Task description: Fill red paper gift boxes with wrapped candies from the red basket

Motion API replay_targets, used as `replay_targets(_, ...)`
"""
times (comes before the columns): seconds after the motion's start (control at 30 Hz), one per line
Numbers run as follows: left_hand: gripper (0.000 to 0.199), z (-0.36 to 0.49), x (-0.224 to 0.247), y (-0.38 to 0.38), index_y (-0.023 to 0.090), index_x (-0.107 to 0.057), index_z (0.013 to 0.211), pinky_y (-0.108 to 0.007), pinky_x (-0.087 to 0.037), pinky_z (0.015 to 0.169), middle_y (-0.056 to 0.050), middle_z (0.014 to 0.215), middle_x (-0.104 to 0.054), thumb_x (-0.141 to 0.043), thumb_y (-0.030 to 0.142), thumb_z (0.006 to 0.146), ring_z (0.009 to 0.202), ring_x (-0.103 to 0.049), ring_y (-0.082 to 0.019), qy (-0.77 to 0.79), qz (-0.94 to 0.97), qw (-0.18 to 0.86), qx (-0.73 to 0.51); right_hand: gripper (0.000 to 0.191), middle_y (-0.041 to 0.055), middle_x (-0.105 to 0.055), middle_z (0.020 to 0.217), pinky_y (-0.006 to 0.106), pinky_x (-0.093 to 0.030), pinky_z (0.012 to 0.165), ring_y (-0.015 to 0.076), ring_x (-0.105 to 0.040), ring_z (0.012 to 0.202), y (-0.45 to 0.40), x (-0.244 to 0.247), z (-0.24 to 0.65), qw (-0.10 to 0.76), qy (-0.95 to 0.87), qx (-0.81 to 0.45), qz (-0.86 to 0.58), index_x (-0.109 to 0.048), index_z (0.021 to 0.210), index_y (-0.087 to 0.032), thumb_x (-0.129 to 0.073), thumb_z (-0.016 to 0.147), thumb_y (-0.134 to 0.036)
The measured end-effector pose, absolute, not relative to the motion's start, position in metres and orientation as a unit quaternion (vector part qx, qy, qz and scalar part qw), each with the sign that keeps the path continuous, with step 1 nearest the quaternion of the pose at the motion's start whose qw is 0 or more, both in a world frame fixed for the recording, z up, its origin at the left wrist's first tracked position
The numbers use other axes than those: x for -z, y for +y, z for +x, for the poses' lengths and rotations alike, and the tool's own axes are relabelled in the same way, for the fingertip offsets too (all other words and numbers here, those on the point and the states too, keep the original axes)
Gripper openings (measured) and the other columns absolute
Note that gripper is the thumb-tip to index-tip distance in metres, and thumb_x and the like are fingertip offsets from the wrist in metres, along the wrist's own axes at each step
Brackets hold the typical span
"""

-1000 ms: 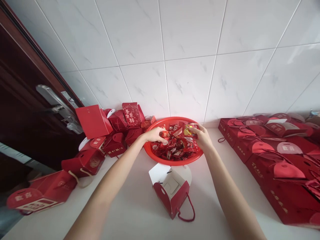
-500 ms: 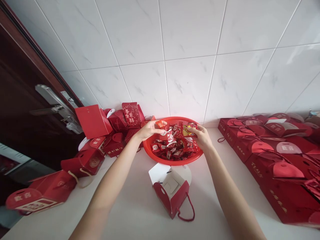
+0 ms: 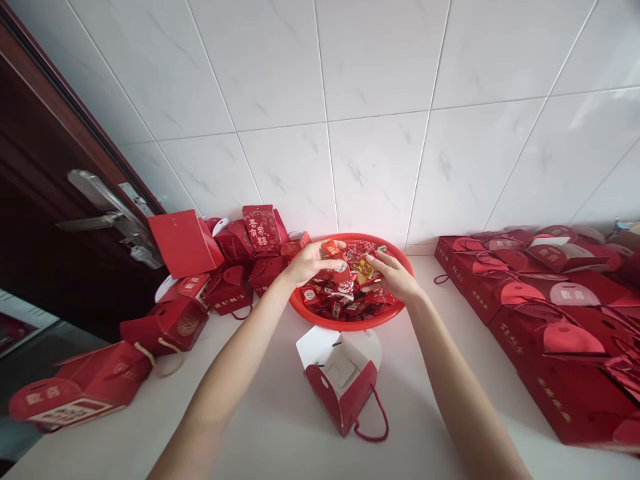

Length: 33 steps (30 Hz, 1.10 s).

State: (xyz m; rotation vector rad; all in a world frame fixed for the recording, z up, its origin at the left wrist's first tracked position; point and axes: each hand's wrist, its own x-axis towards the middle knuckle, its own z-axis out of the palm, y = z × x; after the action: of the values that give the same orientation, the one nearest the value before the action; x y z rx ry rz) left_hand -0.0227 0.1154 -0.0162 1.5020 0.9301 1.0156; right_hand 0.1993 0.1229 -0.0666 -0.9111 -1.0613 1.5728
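Two hands of yours are at work over the red basket (image 3: 400, 313), which stands on the white table (image 3: 270, 407) and holds a jumble of wrapped sweets (image 3: 353, 307). Your left hand (image 3: 309, 263), above the basket's left side, is partly closed: thumb and fingers pinch small red packets (image 3: 339, 261), raised over the heap. Your right hand (image 3: 393, 277) is over the basket's right side, fingers spread and thumb apart, right beside a yellow-and-red packet (image 3: 366, 269) — whether it has hold of that packet, you cannot tell from this view.

Just in front of the basket, on your side, sits the open box (image 3: 343, 383), flaps up, its white inside showing and its dark red cord handle (image 3: 375, 437) lying out to the right. Left of the basket is a loose cluster of red boxes (image 3: 227, 290), some tilted. Well to the basket's right, closed red cartons (image 3: 530, 320) stand packed in rows — several with rounded flaps on top. Behind the basket rises the tiled wall (image 3: 373, 167).
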Motion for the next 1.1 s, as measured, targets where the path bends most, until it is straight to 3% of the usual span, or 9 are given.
replay_targets(0.07,0.059,-0.017,0.019,0.117,0.016,-0.068,0.114,-0.04,-0.057,0.088,-0.002,0.09,-0.073,-0.09,0.03,0.06,0.084,-0.072,-0.02,0.393,0.634,0.515,-0.423,0.054,0.0108,-0.071,0.116,0.039,-0.066,0.059,0.0277,-0.071,0.089,0.121,0.065,0.2,0.476,-0.462,-0.649,-0.373,-0.07,0.106,-0.021,-0.092,0.062,-0.042)
replay_targets(0.23,0.061,-0.01,0.026,0.117,0.018,-0.066,0.12,-0.043,-0.056,0.094,-0.006,0.107,-0.074,-0.088,0.026,0.062,0.101,-0.071,-0.024,0.413,0.642,0.499,-0.41,0.044,0.0039,-0.071,0.077,0.033,-0.063,0.057,0.0218,-0.07,0.072,0.117,0.058,0.203,0.426,-0.535,-0.661,-0.309,-0.072,0.097,-0.019,-0.093,0.062,-0.035)
replay_targets(0.37,0.067,-0.01,0.028,0.115,0.019,-0.065,0.121,-0.043,-0.057,0.092,-0.008,0.119,-0.07,-0.089,0.024,0.059,0.106,-0.069,-0.026,0.415,0.657,0.484,-0.403,0.046,0.0015,-0.069,0.066,0.031,-0.062,0.054,0.021,-0.069,0.067,0.116,0.056,0.202,0.425,-0.528,-0.665,-0.315,-0.071,0.094,-0.018,-0.095,0.057,-0.029)
replay_targets(0.43,0.063,-0.009,0.028,0.114,0.019,-0.066,0.118,-0.041,-0.055,0.095,-0.008,0.12,-0.069,-0.089,0.024,0.059,0.111,-0.067,-0.026,0.429,0.681,0.443,-0.395,0.048,0.0021,-0.071,0.07,0.031,-0.062,0.054,0.0208,-0.069,0.067,0.114,0.054,0.201,0.428,-0.523,-0.662,-0.324,-0.071,0.098,-0.018,-0.095,0.057,-0.029)
replay_targets(0.57,0.062,-0.004,0.032,0.112,0.021,-0.067,0.122,-0.041,-0.051,0.101,-0.007,0.115,-0.07,-0.087,0.025,0.064,0.116,-0.063,-0.026,0.462,0.727,0.352,-0.366,0.05,0.0072,-0.075,0.104,0.032,-0.064,0.054,0.0214,-0.072,0.076,0.112,0.051,0.2,0.437,-0.527,-0.649,-0.331,-0.072,0.107,-0.019,-0.091,0.064,-0.036)
replay_targets(0.7,0.067,0.0,0.037,0.111,0.021,-0.065,0.128,-0.045,-0.047,0.107,-0.009,0.114,-0.07,-0.088,0.03,0.066,0.115,-0.063,-0.027,0.476,0.735,0.328,-0.356,0.042,0.0061,-0.075,0.09,0.03,-0.062,0.051,0.0216,-0.07,0.074,0.111,0.051,0.2,0.444,-0.536,-0.633,-0.339,-0.073,0.094,-0.019,-0.093,0.061,-0.035)
replay_targets(0.87,0.053,-0.001,0.033,0.106,0.019,-0.068,0.12,-0.038,-0.054,0.095,-0.012,0.123,-0.068,-0.086,0.03,0.072,0.115,-0.063,-0.027,0.471,0.667,0.427,-0.389,0.035,0.0068,-0.073,0.092,0.028,-0.062,0.05,0.0212,-0.071,0.077,0.114,0.052,0.2,0.482,-0.516,-0.616,-0.35,-0.07,0.089,-0.017,-0.089,0.067,-0.037)
replay_targets(1.0,0.036,-0.008,0.028,0.104,0.017,-0.07,0.115,-0.025,-0.056,0.068,-0.012,0.11,-0.072,-0.064,0.045,0.094,0.087,-0.071,-0.019,0.485,0.545,0.559,-0.393,0.031,0.0064,-0.073,0.09,0.025,-0.061,0.048,0.0192,-0.072,0.073,0.114,0.051,0.2,0.497,-0.494,-0.609,-0.372,-0.067,0.091,-0.016,-0.085,0.074,-0.033)
replay_targets(1.1,0.026,-0.016,0.028,0.106,0.015,-0.071,0.109,-0.024,-0.057,0.066,-0.011,0.1,-0.074,-0.061,0.035,0.096,0.076,-0.072,-0.016,0.469,0.483,0.622,-0.401,0.029,0.0066,-0.073,0.091,0.024,-0.061,0.048,0.0181,-0.072,0.07,0.114,0.05,0.199,0.502,-0.486,-0.607,-0.379,-0.066,0.093,-0.015,-0.083,0.076,-0.031)
